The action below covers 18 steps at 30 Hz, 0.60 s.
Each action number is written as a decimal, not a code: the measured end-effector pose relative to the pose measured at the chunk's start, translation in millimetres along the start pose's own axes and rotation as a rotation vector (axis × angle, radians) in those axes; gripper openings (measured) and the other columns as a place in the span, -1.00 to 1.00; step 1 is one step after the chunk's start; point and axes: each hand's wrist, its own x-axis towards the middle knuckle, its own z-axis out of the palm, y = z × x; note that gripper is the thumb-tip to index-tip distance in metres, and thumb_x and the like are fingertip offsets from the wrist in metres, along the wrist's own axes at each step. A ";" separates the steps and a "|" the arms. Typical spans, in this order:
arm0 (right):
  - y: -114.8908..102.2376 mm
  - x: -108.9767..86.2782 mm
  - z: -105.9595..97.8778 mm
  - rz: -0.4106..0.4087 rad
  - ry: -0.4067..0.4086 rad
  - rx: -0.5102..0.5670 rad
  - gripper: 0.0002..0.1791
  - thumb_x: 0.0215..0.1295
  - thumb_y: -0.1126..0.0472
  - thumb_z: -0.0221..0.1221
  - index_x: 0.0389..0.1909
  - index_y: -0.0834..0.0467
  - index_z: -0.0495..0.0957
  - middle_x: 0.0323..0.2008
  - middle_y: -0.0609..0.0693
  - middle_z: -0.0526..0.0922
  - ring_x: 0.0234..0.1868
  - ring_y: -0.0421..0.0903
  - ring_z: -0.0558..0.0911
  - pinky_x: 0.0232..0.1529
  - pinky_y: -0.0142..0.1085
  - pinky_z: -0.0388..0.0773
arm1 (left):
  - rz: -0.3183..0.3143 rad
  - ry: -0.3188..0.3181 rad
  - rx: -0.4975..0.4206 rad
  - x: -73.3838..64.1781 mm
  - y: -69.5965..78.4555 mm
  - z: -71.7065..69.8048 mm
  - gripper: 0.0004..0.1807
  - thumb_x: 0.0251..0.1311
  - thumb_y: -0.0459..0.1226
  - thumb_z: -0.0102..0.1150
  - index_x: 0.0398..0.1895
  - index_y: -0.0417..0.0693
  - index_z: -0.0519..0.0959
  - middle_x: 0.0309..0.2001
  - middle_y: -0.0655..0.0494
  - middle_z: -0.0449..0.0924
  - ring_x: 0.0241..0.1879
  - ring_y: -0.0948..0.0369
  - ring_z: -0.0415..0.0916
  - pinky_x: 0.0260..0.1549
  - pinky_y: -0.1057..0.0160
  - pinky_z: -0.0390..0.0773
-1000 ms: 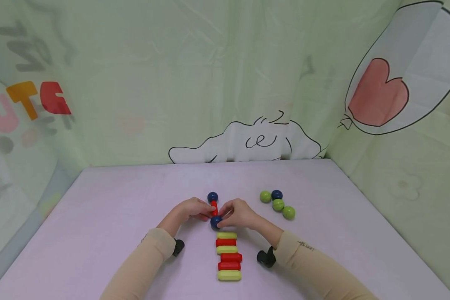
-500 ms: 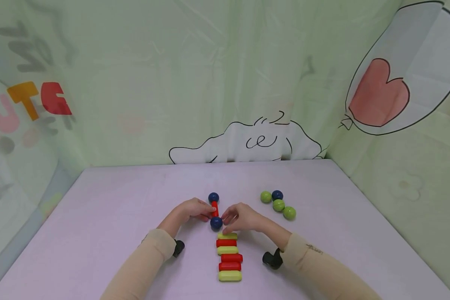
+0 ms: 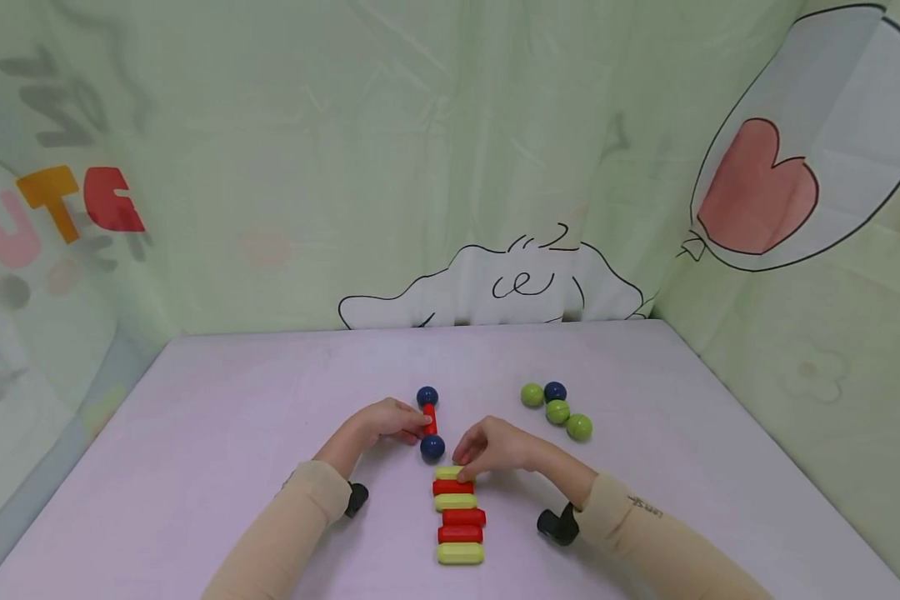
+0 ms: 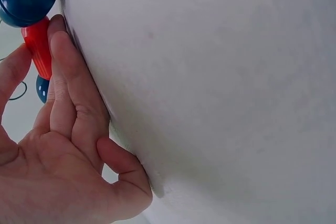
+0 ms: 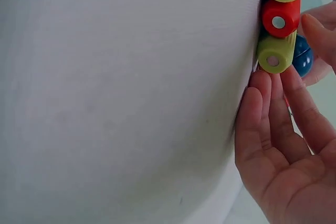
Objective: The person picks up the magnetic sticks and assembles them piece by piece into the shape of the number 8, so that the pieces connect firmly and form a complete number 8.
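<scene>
In the head view my left hand (image 3: 390,418) pinches a red toy rod (image 3: 431,421) between thumb and fingers. A dark blue ball (image 3: 427,396) sits at the rod's far end, another blue ball (image 3: 432,448) at its near end. My right hand (image 3: 501,445) is at the farthest yellow-green rod (image 3: 447,472) of a row, its thumb overlapping that rod's right end. In the right wrist view the fingertips (image 5: 261,85) meet the yellow-green rod below its silver end disc, while the thumb (image 5: 314,30) stands apart on the other side.
Closer to me the row continues with several red and yellow-green rods (image 3: 461,534), lying side by side. Right of centre, several green balls (image 3: 558,412) and one blue ball (image 3: 555,392) lie grouped on the pale table (image 3: 270,375). Fabric walls (image 3: 307,167) rise behind and at the sides.
My right hand has let go of the near blue ball and moved right and toward me, to the farthest yellow-green rod. The left hand keeps its pinch on the red rod.
</scene>
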 end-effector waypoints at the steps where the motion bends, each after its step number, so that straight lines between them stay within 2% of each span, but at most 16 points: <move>1: 0.4 -0.2 0.1 0.001 -0.003 0.002 -0.78 0.00 0.26 0.34 -0.29 0.21 0.63 -0.45 -0.07 0.63 -0.41 -0.17 0.55 -0.28 -0.35 0.52 | 0.000 0.002 0.002 0.2 -0.4 0.1 -0.68 0.18 -0.16 0.14 -0.17 -0.26 0.56 -0.33 0.04 0.62 -0.42 0.22 0.52 -0.12 0.19 0.41; 18: 1.4 -3.3 -1.4 -0.010 -0.047 0.019 -0.80 0.07 0.34 0.26 -0.23 0.23 0.64 -0.39 -0.04 0.65 -0.40 -0.17 0.55 -0.29 -0.35 0.53 | 0.009 0.012 0.024 -1.1 -1.6 0.3 -0.67 0.17 -0.14 0.15 -0.17 -0.25 0.56 -0.32 0.05 0.61 -0.40 0.21 0.52 -0.10 0.15 0.38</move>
